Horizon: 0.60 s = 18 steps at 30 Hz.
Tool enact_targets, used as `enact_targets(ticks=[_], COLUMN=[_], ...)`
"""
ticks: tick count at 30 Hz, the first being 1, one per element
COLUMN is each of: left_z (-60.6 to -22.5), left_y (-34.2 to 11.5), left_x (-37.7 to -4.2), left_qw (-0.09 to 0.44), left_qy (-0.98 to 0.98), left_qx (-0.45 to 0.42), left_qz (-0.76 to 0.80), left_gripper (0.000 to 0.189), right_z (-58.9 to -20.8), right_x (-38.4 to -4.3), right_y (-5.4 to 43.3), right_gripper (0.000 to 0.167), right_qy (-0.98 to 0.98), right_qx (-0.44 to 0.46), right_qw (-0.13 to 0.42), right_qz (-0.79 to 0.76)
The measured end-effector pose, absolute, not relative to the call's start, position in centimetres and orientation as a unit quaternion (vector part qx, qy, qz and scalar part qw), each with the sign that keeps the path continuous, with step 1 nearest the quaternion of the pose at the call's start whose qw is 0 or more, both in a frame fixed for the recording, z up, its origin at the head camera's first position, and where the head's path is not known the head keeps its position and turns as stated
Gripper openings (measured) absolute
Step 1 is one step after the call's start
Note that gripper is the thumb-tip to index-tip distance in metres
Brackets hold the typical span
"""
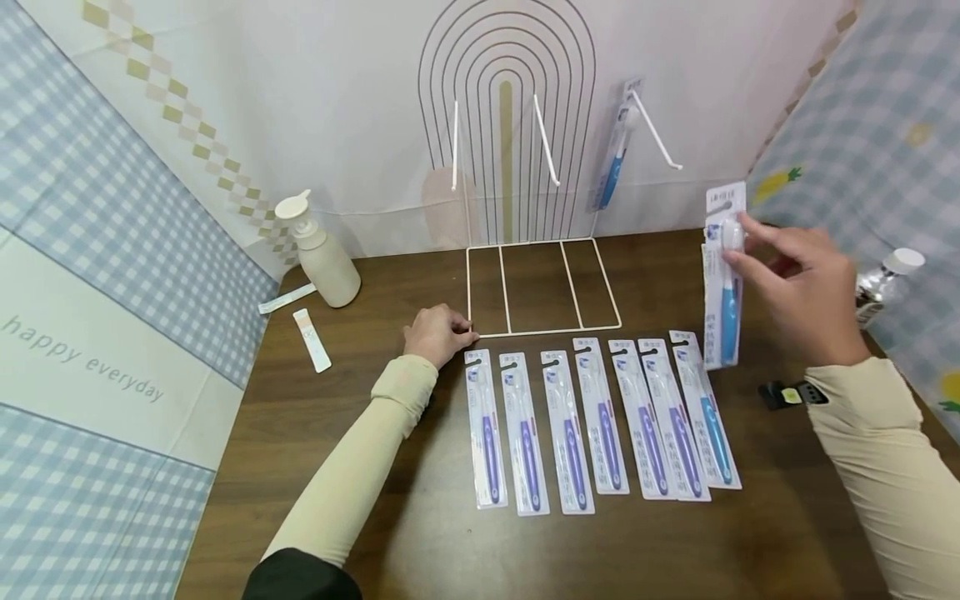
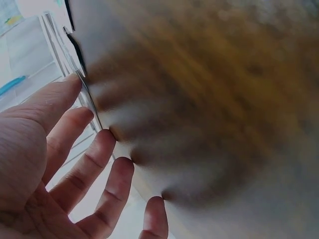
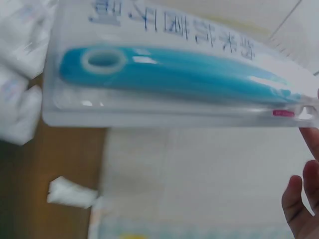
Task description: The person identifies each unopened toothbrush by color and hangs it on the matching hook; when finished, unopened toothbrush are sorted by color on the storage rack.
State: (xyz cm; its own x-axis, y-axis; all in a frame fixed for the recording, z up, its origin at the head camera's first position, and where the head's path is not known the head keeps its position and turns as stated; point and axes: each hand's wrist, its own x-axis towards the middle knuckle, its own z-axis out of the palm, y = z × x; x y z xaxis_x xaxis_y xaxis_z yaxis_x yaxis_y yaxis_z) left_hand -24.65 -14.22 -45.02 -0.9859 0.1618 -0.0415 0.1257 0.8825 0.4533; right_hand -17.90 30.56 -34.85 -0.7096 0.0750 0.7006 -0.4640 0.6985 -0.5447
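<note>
My right hand (image 1: 806, 279) pinches a packaged blue toothbrush (image 1: 729, 312) near its upper part, upright above the table. A second card edge seems to show behind it. In the right wrist view the blue handle (image 3: 169, 74) fills the top under clear plastic. My left hand (image 1: 437, 335) touches the table at the front left corner of a white wire display rack (image 1: 551, 333). Its fingers are spread, fingertips down, in the left wrist view. One packaged blue toothbrush (image 1: 613, 175) hangs on the rack's right hook (image 1: 656, 133). The left hook (image 1: 454, 150) and middle hook (image 1: 546, 142) bear nothing.
Several packaged purple toothbrushes (image 1: 572, 454) lie in a row before the rack, with a packaged blue toothbrush (image 1: 716, 437) at the right end. A pump bottle (image 1: 330, 267) and two small sachets (image 1: 311, 340) stand left. A white-capped bottle (image 1: 885, 283) stands behind my right hand.
</note>
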Motion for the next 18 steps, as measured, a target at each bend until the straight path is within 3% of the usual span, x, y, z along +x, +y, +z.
enact_targets(ticks=[9, 18], left_z=[-45.0, -45.0], left_y=[-14.0, -14.0], left_x=[-24.5, -24.6], left_qw=[0.033, 0.038], left_qy=[0.971, 0.972], left_qx=[0.076, 0.072], left_qz=[0.226, 0.223], left_gripper=[0.013, 0.014], right_z=[-30.8, -30.7], right_x=[-18.8, -20.0], right_y=[26.7, 23.8], right_gripper=[0.052, 0.045], right_qy=[-0.814, -0.813], right_qx=[0.136, 0.112], right_qw=[0.419, 0.404], right_qz=[0.378, 0.403])
